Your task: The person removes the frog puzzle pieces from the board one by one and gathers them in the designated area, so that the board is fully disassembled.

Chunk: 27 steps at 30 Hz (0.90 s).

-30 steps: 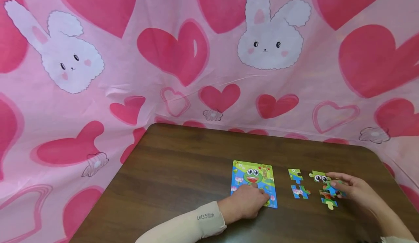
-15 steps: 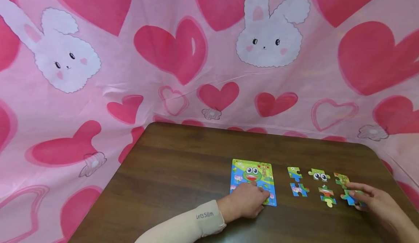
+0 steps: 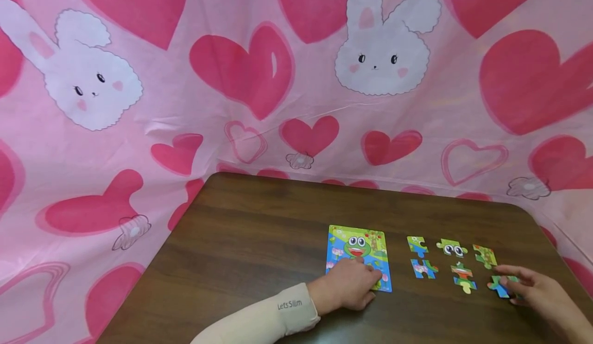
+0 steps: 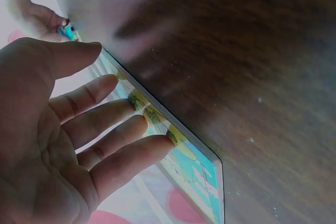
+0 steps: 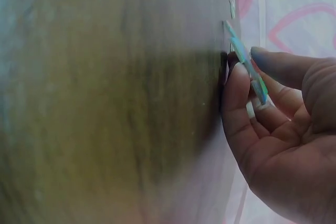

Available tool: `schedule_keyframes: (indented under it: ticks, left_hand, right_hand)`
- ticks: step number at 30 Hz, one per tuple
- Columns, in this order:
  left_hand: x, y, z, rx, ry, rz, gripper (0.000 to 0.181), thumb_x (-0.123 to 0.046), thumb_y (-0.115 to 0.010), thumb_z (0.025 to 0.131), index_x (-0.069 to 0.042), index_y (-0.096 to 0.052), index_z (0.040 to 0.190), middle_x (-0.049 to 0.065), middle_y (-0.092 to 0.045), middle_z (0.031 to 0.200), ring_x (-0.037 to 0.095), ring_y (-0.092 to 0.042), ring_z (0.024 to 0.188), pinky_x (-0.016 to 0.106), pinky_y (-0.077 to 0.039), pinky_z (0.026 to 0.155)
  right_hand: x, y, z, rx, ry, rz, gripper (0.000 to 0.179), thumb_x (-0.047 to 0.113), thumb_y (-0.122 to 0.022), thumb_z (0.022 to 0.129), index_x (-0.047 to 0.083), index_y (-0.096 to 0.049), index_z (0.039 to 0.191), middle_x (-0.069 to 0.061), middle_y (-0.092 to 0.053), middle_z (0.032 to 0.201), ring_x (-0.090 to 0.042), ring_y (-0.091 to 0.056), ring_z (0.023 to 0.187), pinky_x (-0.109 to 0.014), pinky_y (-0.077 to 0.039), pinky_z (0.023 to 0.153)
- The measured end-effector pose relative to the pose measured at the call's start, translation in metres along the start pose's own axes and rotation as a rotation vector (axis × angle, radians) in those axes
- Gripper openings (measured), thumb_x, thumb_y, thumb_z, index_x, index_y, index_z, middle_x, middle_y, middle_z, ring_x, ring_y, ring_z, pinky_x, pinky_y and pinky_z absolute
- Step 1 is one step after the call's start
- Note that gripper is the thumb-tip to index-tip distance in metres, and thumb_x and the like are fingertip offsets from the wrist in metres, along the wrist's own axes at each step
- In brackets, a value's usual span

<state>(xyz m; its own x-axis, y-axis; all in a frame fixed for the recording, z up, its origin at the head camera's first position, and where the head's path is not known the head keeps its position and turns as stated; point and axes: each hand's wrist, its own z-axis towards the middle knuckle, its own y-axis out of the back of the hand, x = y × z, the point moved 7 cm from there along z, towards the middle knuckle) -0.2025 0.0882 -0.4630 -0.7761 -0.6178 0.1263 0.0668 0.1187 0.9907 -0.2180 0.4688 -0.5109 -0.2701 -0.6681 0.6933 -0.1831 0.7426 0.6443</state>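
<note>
My left hand (image 3: 345, 285) rests on the lower part of a frog picture board (image 3: 356, 238), covering some of it. In the left wrist view its fingers lie nearly straight, their tips touching the board (image 4: 197, 169). At the right, my right hand (image 3: 539, 291) pinches a blue and green jigsaw piece (image 3: 499, 287) between thumb and fingers. The right wrist view shows that piece (image 5: 247, 64) tilted, its lower end close to the tabletop. Just beyond the right hand lies a green jigsaw piece with a tree (image 3: 485, 255).
Between the board and my right hand lie several loose jigsaw pieces, among them one with frog eyes (image 3: 451, 247) and one with pink flowers (image 3: 423, 269). The brown wooden table (image 3: 259, 241) meets a pink heart-and-rabbit cloth (image 3: 324, 91) behind and at the left.
My right hand has moved right and slightly nearer with its jigsaw piece, uncovering the tree piece and the frog-mouth pieces. The left hand has stayed on the board.
</note>
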Motion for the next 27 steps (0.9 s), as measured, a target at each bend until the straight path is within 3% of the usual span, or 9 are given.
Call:
schedule_keyframes:
  ticks: [2, 3, 7, 13, 17, 21, 24, 27]
  left_hand:
    - [0.0, -0.001, -0.001, 0.003, -0.002, -0.006, 0.026, -0.047, -0.067, 0.093, -0.029, -0.064, 0.111, -0.015, -0.071, 0.104, 0.005, -0.062, 0.09, 0.024, -0.052, 0.068]
    - [0.0, -0.001, -0.001, 0.005, -0.002, -0.008, 0.026, -0.048, -0.067, 0.093, -0.029, -0.064, 0.112, -0.015, -0.071, 0.104, 0.005, -0.062, 0.09, 0.023, -0.052, 0.069]
    - [0.0, -0.002, -0.002, 0.012, 0.002, -0.013, 0.028, -0.049, -0.066, 0.093, -0.03, -0.064, 0.113, -0.016, -0.071, 0.107, 0.005, -0.062, 0.092, 0.024, -0.052, 0.069]
    - [0.0, -0.002, -0.002, -0.005, 0.001, 0.008, 0.028, -0.05, -0.066, 0.094, -0.03, -0.064, 0.113, -0.016, -0.07, 0.108, 0.006, -0.063, 0.093, 0.024, -0.052, 0.068]
    - [0.001, -0.001, -0.002, -0.013, -0.001, 0.02, 0.028, -0.051, -0.065, 0.094, -0.03, -0.064, 0.113, -0.016, -0.071, 0.108, 0.006, -0.063, 0.094, 0.024, -0.053, 0.068]
    - [0.002, -0.002, -0.002, -0.007, -0.007, 0.01, 0.03, -0.051, -0.065, 0.094, -0.031, -0.064, 0.115, -0.016, -0.071, 0.111, 0.006, -0.063, 0.095, 0.024, -0.053, 0.069]
    - [0.002, -0.001, -0.003, -0.009, -0.01, 0.008, 0.03, -0.051, -0.065, 0.094, -0.031, -0.064, 0.115, -0.016, -0.07, 0.111, 0.006, -0.063, 0.096, 0.024, -0.053, 0.069]
    - [0.004, 0.0, -0.004, -0.01, -0.008, 0.004, 0.028, -0.052, -0.065, 0.093, -0.031, -0.064, 0.112, -0.017, -0.071, 0.107, 0.005, -0.064, 0.095, 0.024, -0.053, 0.071]
  right_hand:
    - [0.002, -0.001, -0.001, 0.002, -0.012, -0.056, 0.054, 0.037, -0.052, 0.106, -0.006, -0.053, 0.139, -0.038, -0.05, 0.137, 0.009, -0.055, 0.082, -0.028, -0.059, 0.073]
    - [0.004, -0.002, -0.002, 0.004, -0.009, -0.078, 0.055, 0.037, -0.051, 0.106, -0.007, -0.05, 0.14, -0.04, -0.046, 0.14, 0.01, -0.055, 0.081, -0.028, -0.059, 0.073]
    - [0.01, -0.001, -0.007, -0.01, 0.016, -0.143, 0.058, 0.039, -0.048, 0.107, -0.009, -0.049, 0.14, -0.039, -0.053, 0.136, 0.005, -0.06, 0.083, -0.027, -0.059, 0.071]
    - [0.012, 0.003, -0.012, -0.021, 0.014, -0.195, 0.063, 0.045, -0.039, 0.109, -0.009, -0.048, 0.141, -0.041, -0.049, 0.139, -0.027, -0.07, 0.095, -0.031, -0.059, 0.07]
    - [0.014, 0.005, -0.013, -0.02, 0.035, -0.224, 0.062, 0.042, -0.037, 0.11, -0.011, -0.046, 0.14, -0.042, -0.052, 0.134, -0.035, -0.071, 0.097, -0.033, -0.06, 0.07]
    - [0.014, 0.006, -0.013, -0.024, 0.031, -0.248, 0.065, 0.044, -0.035, 0.11, -0.013, -0.045, 0.14, -0.042, -0.055, 0.131, -0.038, -0.071, 0.098, -0.032, -0.059, 0.068]
    - [0.015, 0.008, -0.015, -0.033, 0.032, -0.267, 0.066, 0.045, -0.034, 0.11, -0.013, -0.045, 0.14, -0.042, -0.055, 0.132, -0.023, -0.072, 0.09, -0.03, -0.059, 0.067]
    - [0.017, 0.009, -0.016, -0.03, 0.014, -0.265, 0.068, 0.046, -0.034, 0.109, -0.013, -0.045, 0.141, -0.042, -0.053, 0.133, -0.019, -0.072, 0.089, -0.031, -0.059, 0.068]
